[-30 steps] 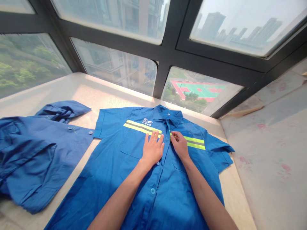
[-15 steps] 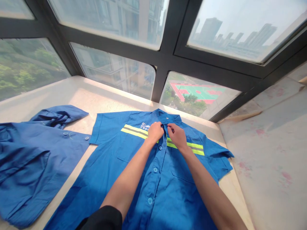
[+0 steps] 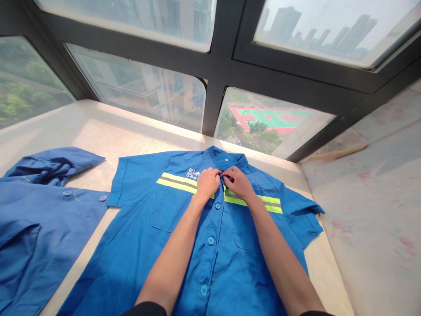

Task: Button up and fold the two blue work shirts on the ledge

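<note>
Blue shirt (image 3: pixel 235 237) is lying face up directly beneath my hands on the windowsill (image 3: pixel 98 125); its long axis is running from the collar (image 3: pixel 235 161), just beyond my fingertips, back towards me between my forearms; left hand (image 3: pixel 208 183) and right hand (image 3: pixel 240 182) are meeting over the top of the placket (image 3: pixel 215 224), neither clearly nearer; both are pinching cloth there, fingers curled, though I cannot tell whether a button is between them; my forearms are slanting inward, wrists bent, backs of hands uppermost.
</note>
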A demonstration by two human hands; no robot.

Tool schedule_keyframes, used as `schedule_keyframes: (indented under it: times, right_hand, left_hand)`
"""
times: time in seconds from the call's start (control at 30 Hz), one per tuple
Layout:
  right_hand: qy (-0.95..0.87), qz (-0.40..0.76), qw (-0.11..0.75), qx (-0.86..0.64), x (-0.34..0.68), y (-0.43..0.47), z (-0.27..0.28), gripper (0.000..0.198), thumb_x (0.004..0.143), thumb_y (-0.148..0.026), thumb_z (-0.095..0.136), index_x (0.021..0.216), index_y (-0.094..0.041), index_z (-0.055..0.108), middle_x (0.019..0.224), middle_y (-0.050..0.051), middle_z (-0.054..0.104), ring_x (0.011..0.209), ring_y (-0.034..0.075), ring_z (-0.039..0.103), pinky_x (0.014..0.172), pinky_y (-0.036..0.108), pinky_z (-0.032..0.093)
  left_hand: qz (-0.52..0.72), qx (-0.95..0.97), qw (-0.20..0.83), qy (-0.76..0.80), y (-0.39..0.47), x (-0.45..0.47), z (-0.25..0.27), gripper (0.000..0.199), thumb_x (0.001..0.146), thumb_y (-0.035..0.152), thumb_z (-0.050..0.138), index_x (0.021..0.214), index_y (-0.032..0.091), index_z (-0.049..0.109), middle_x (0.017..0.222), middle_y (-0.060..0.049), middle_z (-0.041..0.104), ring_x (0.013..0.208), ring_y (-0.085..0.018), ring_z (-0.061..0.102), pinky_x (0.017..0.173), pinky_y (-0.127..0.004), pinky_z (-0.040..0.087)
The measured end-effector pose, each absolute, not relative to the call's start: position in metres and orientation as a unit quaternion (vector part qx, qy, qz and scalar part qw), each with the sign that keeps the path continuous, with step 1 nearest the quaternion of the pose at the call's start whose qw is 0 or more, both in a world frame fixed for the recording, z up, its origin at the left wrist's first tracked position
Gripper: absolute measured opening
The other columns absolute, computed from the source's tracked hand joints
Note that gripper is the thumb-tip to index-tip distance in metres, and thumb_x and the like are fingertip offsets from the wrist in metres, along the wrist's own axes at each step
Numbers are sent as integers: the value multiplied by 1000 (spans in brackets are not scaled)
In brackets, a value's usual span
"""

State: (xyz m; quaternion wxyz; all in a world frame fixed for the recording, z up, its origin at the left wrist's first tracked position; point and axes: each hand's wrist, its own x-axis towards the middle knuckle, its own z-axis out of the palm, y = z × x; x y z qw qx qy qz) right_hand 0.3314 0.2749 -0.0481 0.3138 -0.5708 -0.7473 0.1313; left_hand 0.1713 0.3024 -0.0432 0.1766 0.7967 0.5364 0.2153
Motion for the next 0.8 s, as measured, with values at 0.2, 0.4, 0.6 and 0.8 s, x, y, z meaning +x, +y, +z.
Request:
schedule_keyframes:
  times: [0.2,0.4,0.6,0.8]
  right_hand:
    - [-727,140,343,-578,331,265,-56,25,79,-11,48,92,-21,68,97,6,66,77,18,60,74,30,50]
    - [-722,127,376,-567,331,265,-63,21,88,-19,51,96,-21,69,92,6,66,75,18,60,72,31,50]
    - [-738,91,394,-540,331,262,-64,16,89,-16,53,92,-22,68,91,6,63,71,17,60,65,29,51]
    - [-730,50,448,-513,330,261,-59,19,90,-12,51,97,-24,65,99,6,68,91,21,66,78,32,54]
  left_hand:
    - [199,822,139,515,298,176,-47,30,94,27,52,116,27,73,104,-10,68,98,-25,60,87,-35,48]
    - [221,802,168,528,298,177,-48,19,91,23,59,104,22,73,100,-9,69,98,-24,61,88,-34,47]
    - [309,745,285,518,303,173,-49,12,88,18,62,89,23,73,92,-2,75,91,-20,67,83,-30,50]
    - [376,706,360,480,305,171,-51,15,85,19,64,96,23,74,92,0,77,83,-17,70,78,-26,53]
